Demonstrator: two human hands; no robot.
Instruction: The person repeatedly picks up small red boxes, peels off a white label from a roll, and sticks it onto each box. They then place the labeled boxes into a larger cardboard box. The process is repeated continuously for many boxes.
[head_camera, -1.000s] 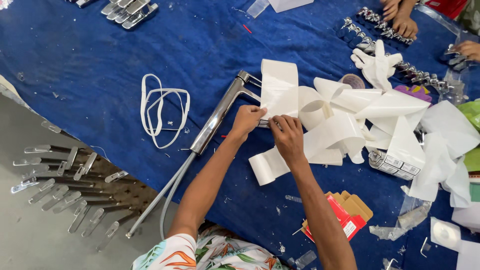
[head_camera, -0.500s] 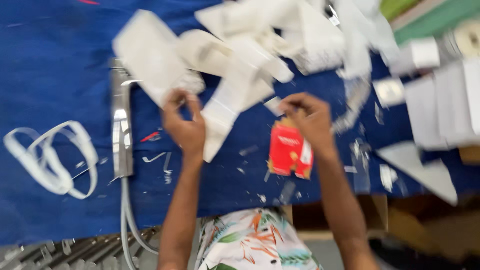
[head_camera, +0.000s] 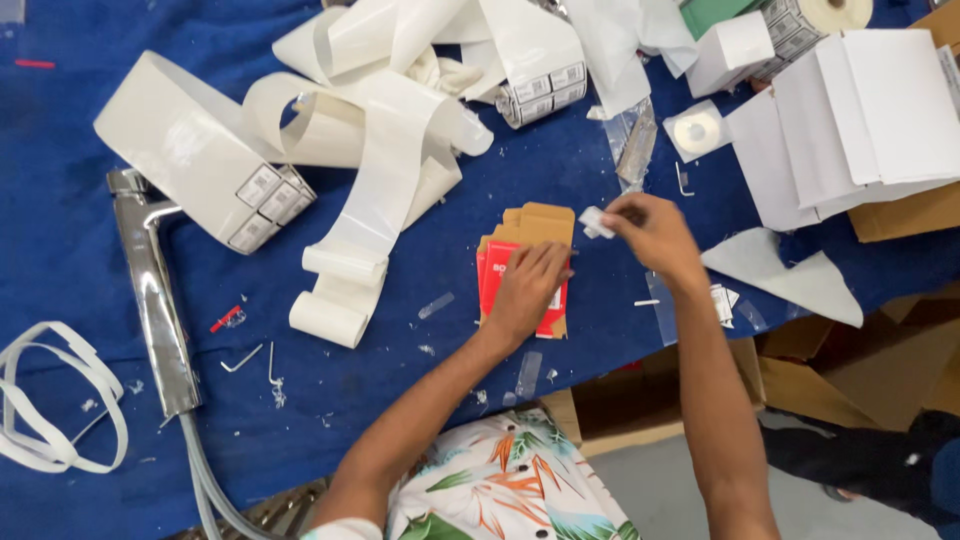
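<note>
While the left hand (head_camera: 528, 285) lies flat, fingers pressed together, on the flattened red and brown carton (head_camera: 520, 250), the right hand (head_camera: 650, 235) just right of the carton pinches a small white label (head_camera: 592, 222). Loose white backing strips (head_camera: 350, 130) pile up left of the carton, chrome faucet (head_camera: 150, 290) further left on the blue cloth (head_camera: 60, 120).

A flat red-and-brown carton (head_camera: 525, 262) lies on blue cloth; a small white label (head_camera: 594, 222) is pinched above.
</note>
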